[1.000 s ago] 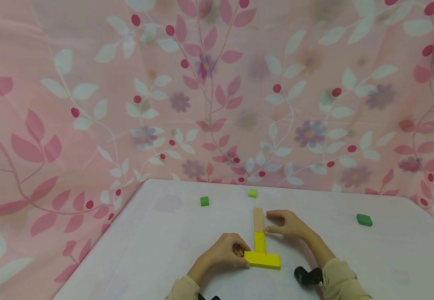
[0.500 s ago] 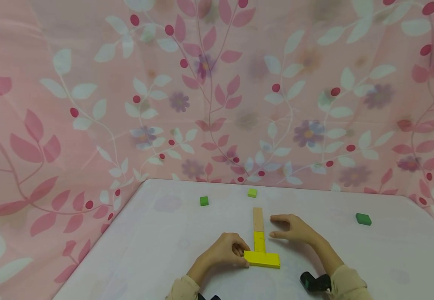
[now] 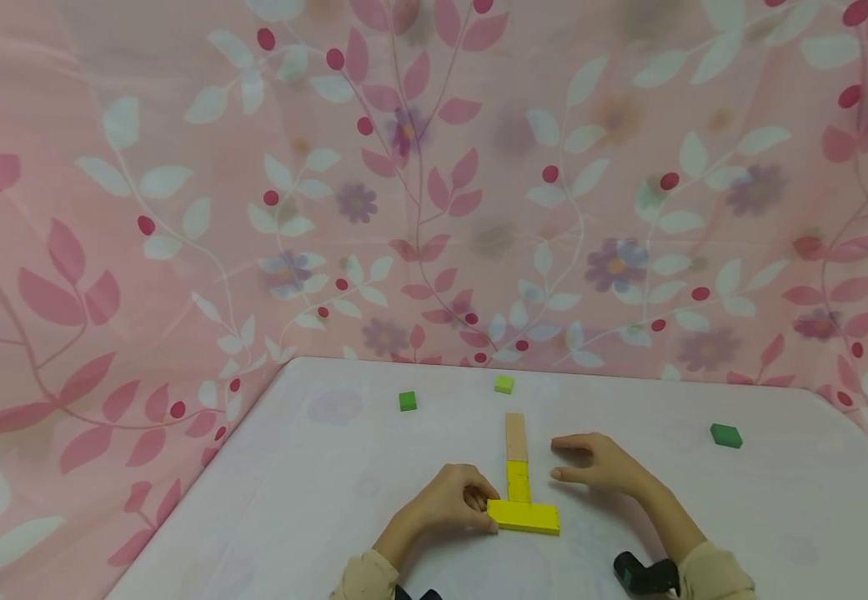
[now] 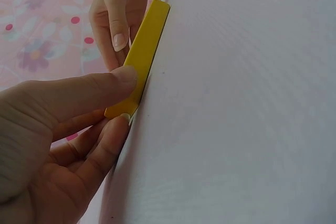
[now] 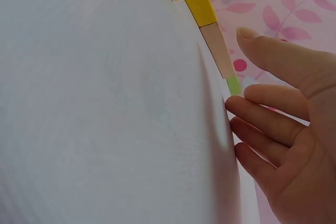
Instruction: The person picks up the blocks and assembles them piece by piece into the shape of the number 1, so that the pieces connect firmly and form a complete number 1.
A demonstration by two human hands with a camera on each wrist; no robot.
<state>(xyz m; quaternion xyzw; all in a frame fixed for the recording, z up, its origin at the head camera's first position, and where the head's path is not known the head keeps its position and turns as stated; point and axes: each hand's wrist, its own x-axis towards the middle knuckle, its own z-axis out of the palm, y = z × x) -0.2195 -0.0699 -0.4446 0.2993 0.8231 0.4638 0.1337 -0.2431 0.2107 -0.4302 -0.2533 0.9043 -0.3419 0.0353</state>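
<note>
My left hand [image 3: 450, 502] pinches the left end of a long yellow block [image 3: 531, 517], which lies crosswise on the table. In the left wrist view the thumb lies along the yellow block [image 4: 146, 51], with a fingertip at its near end. A smaller yellow block [image 3: 519, 482] meets its far side, and a plain wooden block [image 3: 515, 437] continues that line, so the three form an upside-down T. To the right, apart from the blocks, is my right hand [image 3: 604, 465] with thumb and fingers spread and nothing held. In the right wrist view the wooden block [image 5: 216, 51] lies beyond the thumb.
On the white-covered table [image 3: 313, 500], a green block [image 3: 407, 401] and a light green block [image 3: 504, 384] lie toward the back. A dark green block [image 3: 726, 435] is at the right. A pink floral cloth [image 3: 434, 208] hangs behind. Black wrist devices [image 3: 645, 574] sit at the sleeves.
My right hand has drawn away from the wooden block, moving right and slightly toward me. The left hand and the blocks stay where they were.
</note>
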